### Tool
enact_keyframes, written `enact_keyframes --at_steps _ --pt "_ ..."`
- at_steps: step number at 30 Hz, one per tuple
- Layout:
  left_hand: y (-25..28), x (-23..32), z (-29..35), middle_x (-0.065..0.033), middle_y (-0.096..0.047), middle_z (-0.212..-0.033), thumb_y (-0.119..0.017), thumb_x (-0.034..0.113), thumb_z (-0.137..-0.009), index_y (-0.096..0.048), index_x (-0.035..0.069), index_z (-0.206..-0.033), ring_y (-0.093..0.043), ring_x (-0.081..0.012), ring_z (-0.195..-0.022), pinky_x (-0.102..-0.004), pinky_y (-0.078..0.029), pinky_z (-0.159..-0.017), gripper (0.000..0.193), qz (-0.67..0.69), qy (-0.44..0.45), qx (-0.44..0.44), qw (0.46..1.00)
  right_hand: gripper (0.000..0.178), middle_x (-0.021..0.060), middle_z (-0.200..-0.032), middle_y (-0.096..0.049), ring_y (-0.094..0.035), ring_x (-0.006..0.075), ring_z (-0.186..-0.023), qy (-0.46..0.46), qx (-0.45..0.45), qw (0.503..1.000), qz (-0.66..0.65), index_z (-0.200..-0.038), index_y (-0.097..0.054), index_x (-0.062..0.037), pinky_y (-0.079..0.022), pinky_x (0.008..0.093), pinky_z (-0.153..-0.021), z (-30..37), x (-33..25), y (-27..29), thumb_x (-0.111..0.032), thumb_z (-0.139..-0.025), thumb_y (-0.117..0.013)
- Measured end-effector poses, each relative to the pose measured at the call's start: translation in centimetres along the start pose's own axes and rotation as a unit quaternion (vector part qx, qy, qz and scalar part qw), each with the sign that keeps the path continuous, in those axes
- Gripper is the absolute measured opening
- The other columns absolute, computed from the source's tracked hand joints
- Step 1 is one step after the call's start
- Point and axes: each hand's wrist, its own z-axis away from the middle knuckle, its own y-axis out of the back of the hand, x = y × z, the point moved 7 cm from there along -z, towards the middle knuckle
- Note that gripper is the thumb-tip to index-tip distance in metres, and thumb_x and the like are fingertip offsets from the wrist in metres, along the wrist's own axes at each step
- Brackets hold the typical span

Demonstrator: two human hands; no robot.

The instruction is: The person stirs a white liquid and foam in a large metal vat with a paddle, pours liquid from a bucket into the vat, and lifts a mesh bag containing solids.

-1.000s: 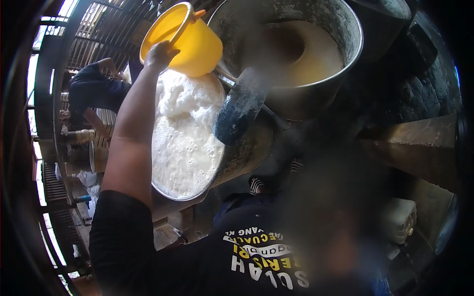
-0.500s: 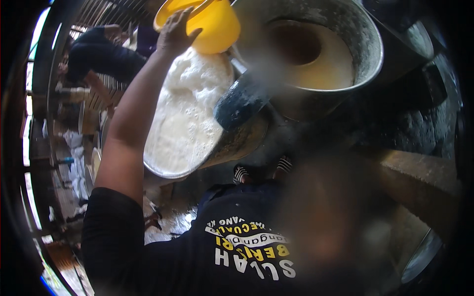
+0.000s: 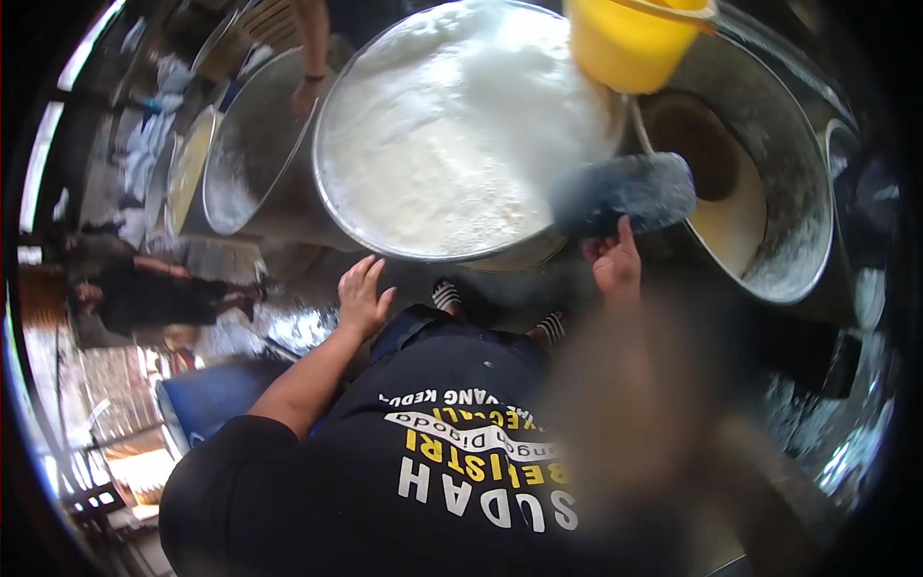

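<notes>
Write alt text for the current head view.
A person's open left hand is near a large vat of frothy white liquid, the right hand beside a dark blue object. A yellow bucket and another vat are at upper right, another person's arm at upper left.

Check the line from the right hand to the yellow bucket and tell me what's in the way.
In this view, a dark blue scoop-like thing lies across the line, between the right hand and the yellow bucket. Whether the hand touches it is unclear; its left end is blurred.
</notes>
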Motion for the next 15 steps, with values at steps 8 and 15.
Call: enact_keyframes --at_steps 8,15 --pt "-17.3 -26.6 18.6 -0.0239 -0.064 -0.129 -0.067 0.037 -0.091 -0.060 0.001 -0.133 -0.060 -0.0382 -0.122 -0.0420 -0.047 -0.104 0.056 0.181 0.359 -0.410 0.819 0.030 0.0031 -0.097 -0.069 -0.067 0.0149 -0.075 0.182 -0.005 0.950 0.255 -0.119 -0.060 -0.0051 -0.047 0.0259 -0.049 6.1 -2.0 -12.9 -0.026 -0.099 -0.064" --pt "-19.9 -33.1 14.0 -0.0234 -0.066 -0.126 -0.064 0.035 -0.091 -0.064 -0.001 -0.128 -0.063 -0.0366 -0.118 -0.0412 -0.049 -0.102 0.051 0.317 0.354 -0.277 0.835 0.021 0.0130 -0.072 -0.068 -0.067 0.0272 -0.069 0.177 -0.210 0.522 0.807 -0.087 -0.070 -0.0023 -0.052 0.0414 -0.066 11.2 6.1 -33.6 -0.024 -0.089 -0.070"
